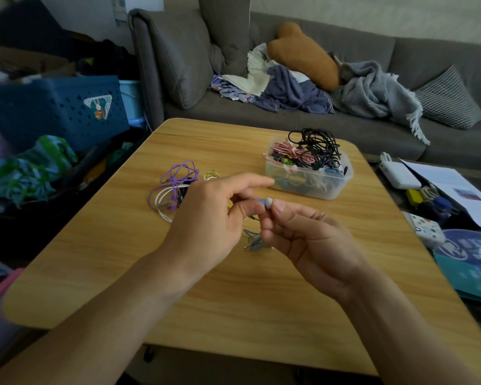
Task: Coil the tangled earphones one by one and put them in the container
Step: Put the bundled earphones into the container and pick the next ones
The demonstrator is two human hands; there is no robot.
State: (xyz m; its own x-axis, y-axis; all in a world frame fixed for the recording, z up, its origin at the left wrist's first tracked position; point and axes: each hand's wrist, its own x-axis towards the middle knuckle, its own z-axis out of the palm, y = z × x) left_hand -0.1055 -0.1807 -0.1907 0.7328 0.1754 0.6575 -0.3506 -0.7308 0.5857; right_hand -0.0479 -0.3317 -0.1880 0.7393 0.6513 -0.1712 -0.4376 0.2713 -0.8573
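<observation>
Head view: left hand (211, 218) and right hand (303, 240) both pinch blue earphone (264, 202); keep loops small and even, then drop in container (331, 187) at 1 o'clock.

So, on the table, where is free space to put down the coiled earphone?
Bare wood lies along the near edge of the table below both hands, and at the far left corner behind the purple earphones. It is crowded between that tangle and the container.

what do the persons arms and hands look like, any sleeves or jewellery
Both forearms are bare up to the bottom edge of the picture, with no sleeve or cuff in sight. The left hand and right hand wear no gloves, and no ring, watch or wristband shows. Fingernails are short and unpainted.
</observation>
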